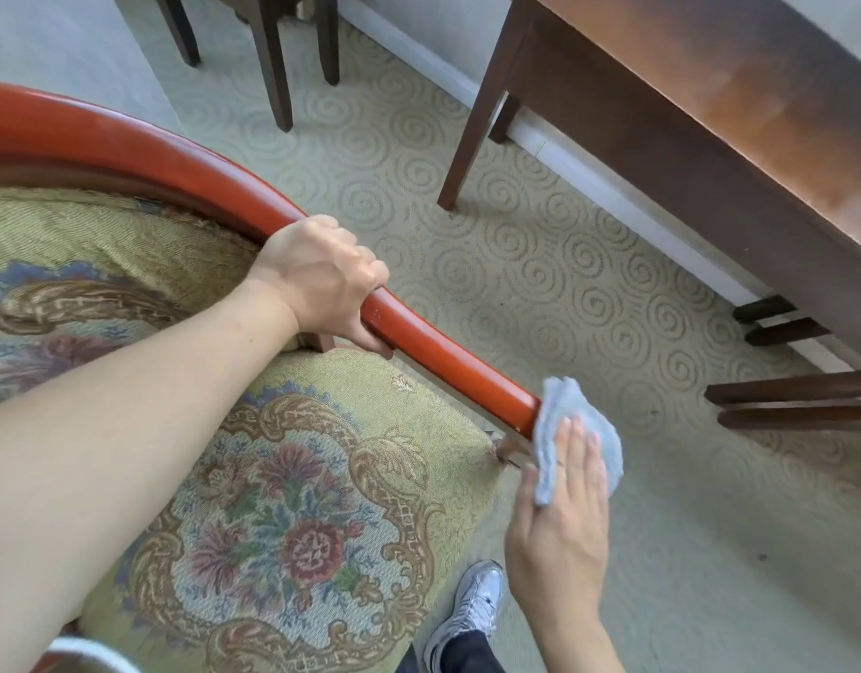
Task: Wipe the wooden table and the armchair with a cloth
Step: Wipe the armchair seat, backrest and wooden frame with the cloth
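The person is leaning over the armchair (pixel 253 478), and I am seeing both bare arms reaching out. The left hand (pixel 321 279) is closing around the red wooden rail (pixel 142 153) that curves around the chair. The fingers are wrapping over the top of the rail and the thumb is tucking under it. The left arm is stretching across the flowery seat.

The right hand (pixel 559 517) is lying flat and open, with the fingers straight and close together. It is pressing a light blue cloth (pixel 572 429) against the end of the red rail, right where the rail is stopping at the front of the chair. The cloth is looking bunched up, and part of it is sticking out above and beside the fingertips. There is something small on one finger, maybe a ring, but I cannot tell for sure.

The seat is showing red and pink flowers inside a brown curly border on a green cloth cover.

The table (pixel 710 99) is standing to the right, by the wall, well apart from the chair. It is dark brown wood, and its top is looking shiny. Some dark wooden bars are poking out from under it near the floor.

A carpet (pixel 467 245) with swirly circles is covering the floor. A silver shoe (pixel 472 609) is standing on it, just beside the seat and below the right hand. More dark chair legs (pixel 273 55) are standing at the far side.
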Action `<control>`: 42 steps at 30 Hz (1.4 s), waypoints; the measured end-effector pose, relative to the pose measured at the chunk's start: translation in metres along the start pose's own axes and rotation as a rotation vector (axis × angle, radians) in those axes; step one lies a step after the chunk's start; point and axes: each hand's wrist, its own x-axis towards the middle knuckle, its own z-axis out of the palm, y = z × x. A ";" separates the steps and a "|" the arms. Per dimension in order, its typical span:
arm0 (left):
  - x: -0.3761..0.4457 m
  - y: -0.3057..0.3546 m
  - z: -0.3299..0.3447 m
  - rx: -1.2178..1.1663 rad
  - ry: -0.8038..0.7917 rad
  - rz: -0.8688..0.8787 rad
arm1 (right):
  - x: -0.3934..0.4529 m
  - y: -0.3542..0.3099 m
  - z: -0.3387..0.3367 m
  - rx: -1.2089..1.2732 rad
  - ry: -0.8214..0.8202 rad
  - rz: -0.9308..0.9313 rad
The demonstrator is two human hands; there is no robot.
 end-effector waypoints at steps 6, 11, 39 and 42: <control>-0.002 -0.001 0.000 -0.019 -0.002 0.004 | 0.028 -0.089 0.029 0.086 0.006 0.036; -0.002 -0.006 0.000 -0.018 0.134 0.061 | 0.070 -0.174 0.048 0.396 -0.119 -0.039; 0.000 0.000 0.005 -0.097 0.011 0.000 | 0.022 -0.030 0.007 0.056 0.043 0.040; 0.000 -0.001 0.004 -0.091 0.031 -0.013 | 0.010 -0.006 -0.001 0.198 0.105 0.277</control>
